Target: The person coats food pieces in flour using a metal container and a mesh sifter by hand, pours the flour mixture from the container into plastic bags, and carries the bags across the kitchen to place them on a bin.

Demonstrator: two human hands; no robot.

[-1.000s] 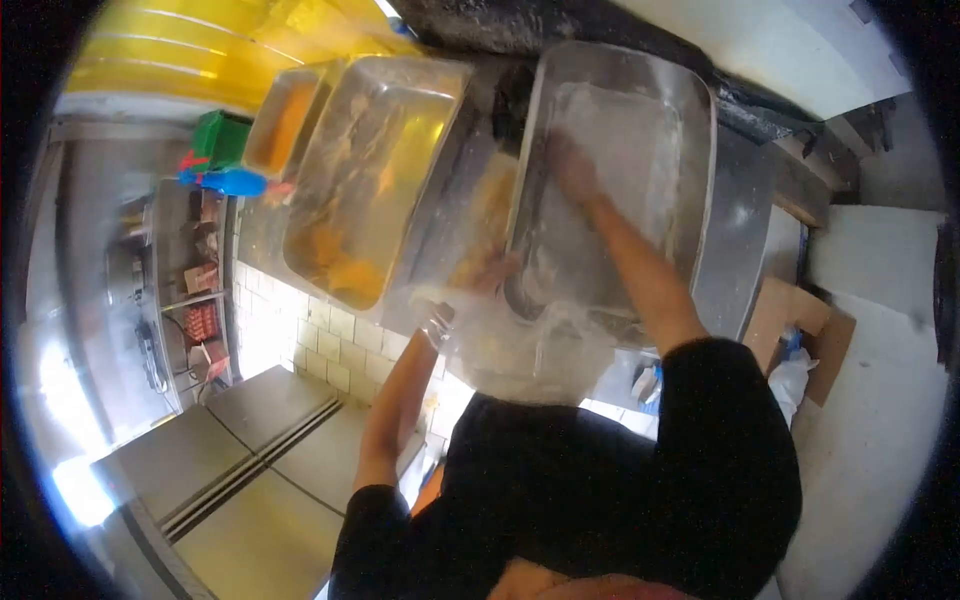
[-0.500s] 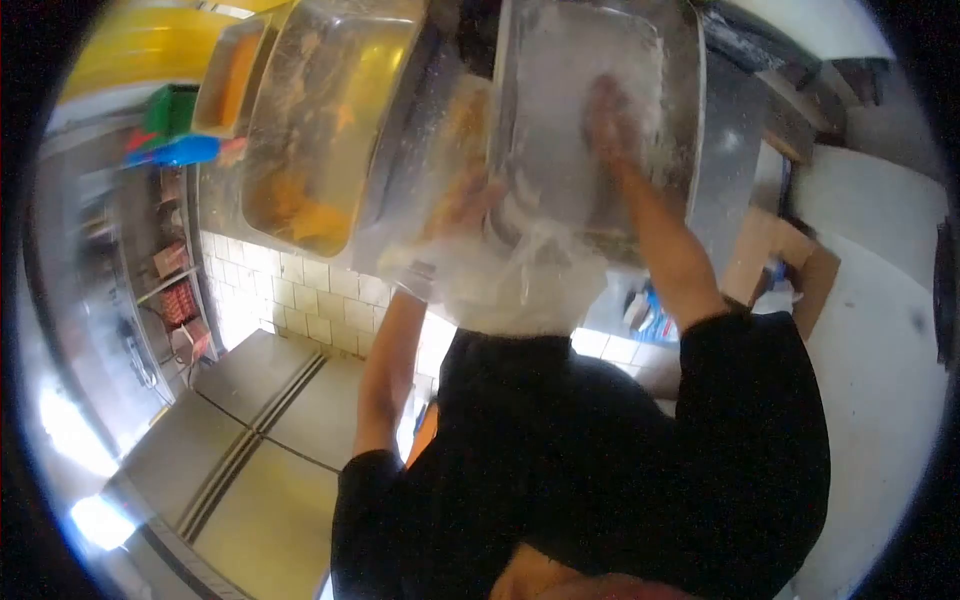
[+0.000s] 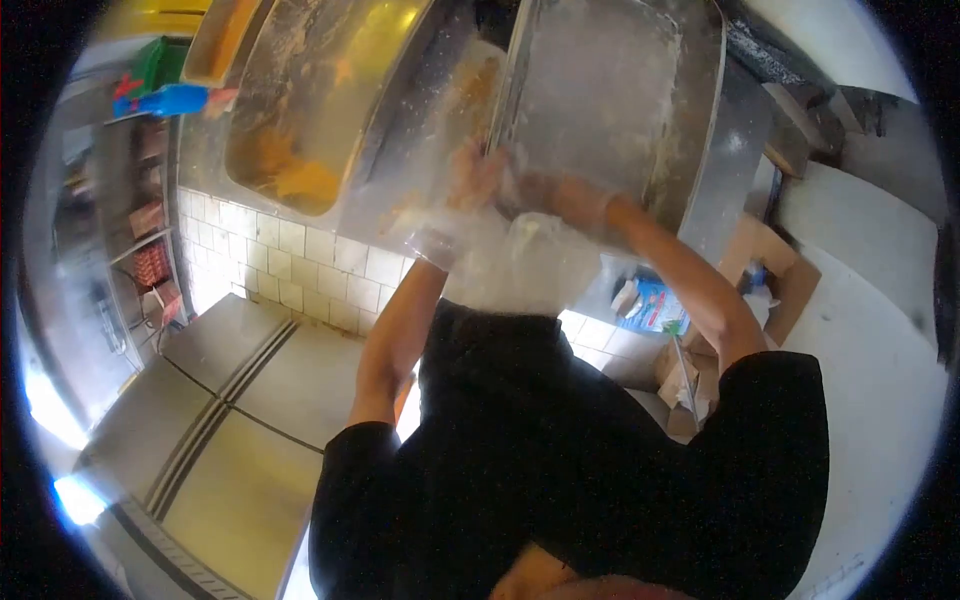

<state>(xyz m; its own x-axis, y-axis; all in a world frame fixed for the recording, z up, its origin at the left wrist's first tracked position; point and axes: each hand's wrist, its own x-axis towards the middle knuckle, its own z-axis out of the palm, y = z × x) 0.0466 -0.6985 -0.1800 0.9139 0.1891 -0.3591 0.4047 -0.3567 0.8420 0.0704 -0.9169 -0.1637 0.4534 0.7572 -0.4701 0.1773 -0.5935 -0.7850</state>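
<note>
My left hand (image 3: pixel 474 178), blurred and in a clear glove, is closed near the front left edge of a large metal pan (image 3: pixel 600 75). Close beside it is my right hand (image 3: pixel 570 200), at the pan's front edge; its fingers are smeared by motion. A translucent plastic bag (image 3: pixel 530 265) hangs under both hands, against my black shirt. What my left fingers grip is too blurred to make out. A yellowish, crumb-covered strip (image 3: pixel 470 90) lies left of the pan. Farther left sits another metal tray (image 3: pixel 300 120) with orange residue.
At the upper left are a narrow tray with orange contents (image 3: pixel 225 40), a green container (image 3: pixel 158 65) and a blue object (image 3: pixel 175 100). Below left stands a metal cabinet (image 3: pixel 240 400). To the right are a blue-labelled package (image 3: pixel 655 305) and a cardboard box (image 3: pixel 790 290).
My right hand has moved out of the large pan, down and toward my left hand at its front edge. The view has shifted, so the trays appear higher.
</note>
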